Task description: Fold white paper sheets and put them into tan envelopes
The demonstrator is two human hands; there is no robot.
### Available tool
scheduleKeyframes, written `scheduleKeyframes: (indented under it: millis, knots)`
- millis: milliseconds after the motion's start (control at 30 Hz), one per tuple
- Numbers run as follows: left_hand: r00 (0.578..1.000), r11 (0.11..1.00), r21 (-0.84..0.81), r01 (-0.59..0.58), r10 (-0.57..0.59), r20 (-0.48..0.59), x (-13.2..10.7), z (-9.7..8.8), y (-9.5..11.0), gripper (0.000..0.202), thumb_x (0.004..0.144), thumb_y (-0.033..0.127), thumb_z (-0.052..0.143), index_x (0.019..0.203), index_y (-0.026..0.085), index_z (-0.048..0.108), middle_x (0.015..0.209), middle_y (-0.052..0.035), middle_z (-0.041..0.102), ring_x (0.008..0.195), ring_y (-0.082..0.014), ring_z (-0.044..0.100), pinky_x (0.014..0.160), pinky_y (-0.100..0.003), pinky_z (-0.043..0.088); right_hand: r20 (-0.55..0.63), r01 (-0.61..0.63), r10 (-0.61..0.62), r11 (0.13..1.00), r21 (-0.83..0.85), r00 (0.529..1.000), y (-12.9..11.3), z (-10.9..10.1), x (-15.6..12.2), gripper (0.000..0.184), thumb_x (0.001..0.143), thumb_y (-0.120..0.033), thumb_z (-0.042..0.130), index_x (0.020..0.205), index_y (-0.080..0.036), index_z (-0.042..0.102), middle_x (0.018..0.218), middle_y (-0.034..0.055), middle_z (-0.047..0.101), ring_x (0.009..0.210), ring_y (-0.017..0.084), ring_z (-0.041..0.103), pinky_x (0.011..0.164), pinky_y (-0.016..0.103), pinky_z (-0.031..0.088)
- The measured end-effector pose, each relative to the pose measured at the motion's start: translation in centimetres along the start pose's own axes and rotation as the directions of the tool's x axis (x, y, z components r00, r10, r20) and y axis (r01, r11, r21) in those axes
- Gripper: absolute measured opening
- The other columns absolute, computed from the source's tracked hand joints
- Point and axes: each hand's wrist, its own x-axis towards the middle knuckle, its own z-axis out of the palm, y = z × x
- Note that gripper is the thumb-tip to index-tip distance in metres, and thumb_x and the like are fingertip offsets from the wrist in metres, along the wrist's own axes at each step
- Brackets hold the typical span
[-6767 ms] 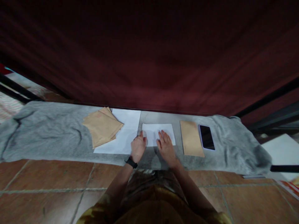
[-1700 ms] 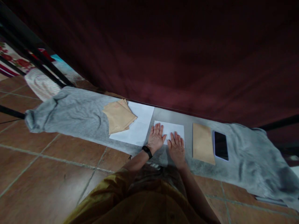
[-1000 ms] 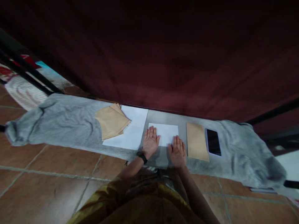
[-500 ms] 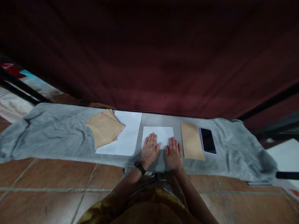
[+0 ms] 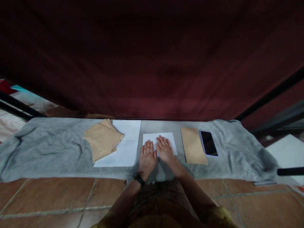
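Observation:
A small folded white paper (image 5: pixel 170 138) lies on the grey cloth (image 5: pixel 47 148) in front of me. My left hand (image 5: pixel 147 156) lies flat with fingers stretched out on the paper's near left edge; a black band is on its wrist. My right hand (image 5: pixel 164 148) lies flat on the middle of the paper, fingers spread, close beside the left hand. Neither hand grips anything.
Left of the hands lies a large white sheet (image 5: pixel 125 142) with several brown envelopes (image 5: pixel 102 139) fanned on it. To the right lie a single brown envelope (image 5: pixel 193 145) and a dark phone (image 5: pixel 208 143). A dark red curtain (image 5: pixel 152 63) hangs behind; tiled floor (image 5: pixel 47 199) is nearer me.
My right hand has slid left and forward onto the middle of the folded paper, closing the gap with my left hand. The camera view has shifted slightly.

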Motion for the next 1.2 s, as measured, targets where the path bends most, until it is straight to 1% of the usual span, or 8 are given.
scheduleKeyframes:
  millis: [200,333,433,567,667,833,1067,1200]
  knots:
    - [0.999,0.998,-0.046,0.033,-0.032,0.03,0.6,-0.4,0.3,0.057,0.103,0.031,0.033,0.156,0.011,0.039,0.16,-0.0171,0.042,0.153,-0.0293,0.032,0.123,-0.054,0.032,-0.077,-0.011,0.007,0.999,-0.048,0.997,1.2,0.8,0.0,0.048,0.106,-0.032,0.039,0.152,-0.021,0.049,0.162,0.0084,0.042,0.148,0.026,0.04,0.124,0.048,0.025]
    - [0.996,0.996,-0.087,-0.007,0.015,0.092,2.8,-0.5,1.3,0.055,0.104,0.029,0.03,0.156,0.016,0.041,0.16,-0.0127,0.042,0.154,-0.028,0.031,0.125,-0.054,0.028,-0.067,-0.001,-0.003,0.998,-0.057,0.998,1.7,1.0,-0.1,0.05,0.105,-0.026,0.038,0.154,-0.021,0.045,0.163,0.0088,0.039,0.15,0.026,0.037,0.124,0.049,0.024]
    - [0.99,0.994,-0.107,-0.031,0.045,0.136,4.6,-0.2,1.7,0.056,0.105,0.035,0.028,0.155,0.016,0.042,0.162,-0.0118,0.04,0.154,-0.0279,0.029,0.126,-0.053,0.027,-0.049,-0.001,-0.003,0.998,-0.069,0.999,1.7,1.0,-0.1,0.051,0.104,-0.022,0.035,0.155,-0.021,0.044,0.165,0.0077,0.037,0.15,0.026,0.037,0.124,0.048,0.023]
    - [0.993,0.996,-0.087,-0.027,0.037,0.116,5.5,0.5,0.9,0.059,0.106,0.041,0.026,0.155,0.013,0.041,0.163,-0.0123,0.037,0.155,-0.0267,0.027,0.127,-0.049,0.024,-0.073,-0.025,0.021,0.998,-0.066,0.997,1.7,1.3,0.0,0.05,0.106,-0.025,0.035,0.154,-0.023,0.046,0.163,0.0071,0.04,0.149,0.027,0.039,0.124,0.049,0.023]
    - [0.995,0.998,-0.059,0.002,0.004,0.095,5.6,1.0,0.0,0.059,0.106,0.041,0.025,0.156,0.013,0.039,0.162,-0.0122,0.04,0.155,-0.0247,0.028,0.127,-0.048,0.024,-0.114,-0.057,0.051,0.997,-0.052,0.992,1.8,1.4,0.0,0.049,0.106,-0.028,0.037,0.153,-0.02,0.047,0.161,0.0103,0.044,0.148,0.027,0.04,0.123,0.05,0.024]
    - [0.996,0.999,-0.02,0.05,-0.048,0.069,5.8,1.2,-1.3,0.059,0.106,0.04,0.025,0.156,0.012,0.04,0.161,-0.0136,0.042,0.154,-0.0258,0.03,0.126,-0.048,0.024,-0.153,-0.121,0.11,0.991,-0.064,0.982,2.3,1.1,0.2,0.05,0.106,-0.033,0.037,0.153,-0.015,0.047,0.16,0.0145,0.044,0.147,0.028,0.042,0.122,0.049,0.025]
    - [0.996,0.997,-0.029,0.077,-0.076,0.04,6.0,0.5,-1.8,0.057,0.104,0.034,0.028,0.157,0.015,0.04,0.159,-0.0119,0.046,0.151,-0.0277,0.035,0.125,-0.05,0.026,-0.208,-0.182,0.157,0.977,-0.107,0.965,4.0,0.3,-0.9,0.056,0.107,-0.035,0.034,0.155,-0.007,0.041,0.158,0.0208,0.045,0.145,0.031,0.043,0.12,0.051,0.029]
    - [0.995,0.997,-0.025,0.07,-0.068,0.07,6.9,-0.7,-1.9,0.052,0.101,0.028,0.035,0.15,0.015,0.049,0.153,-0.0138,0.053,0.142,-0.0306,0.046,0.12,-0.049,0.033,-0.244,-0.196,0.167,0.976,-0.098,0.955,4.7,0.0,-1.7,0.056,0.107,-0.035,0.032,0.155,-0.007,0.04,0.156,0.022,0.046,0.145,0.031,0.043,0.118,0.051,0.031]
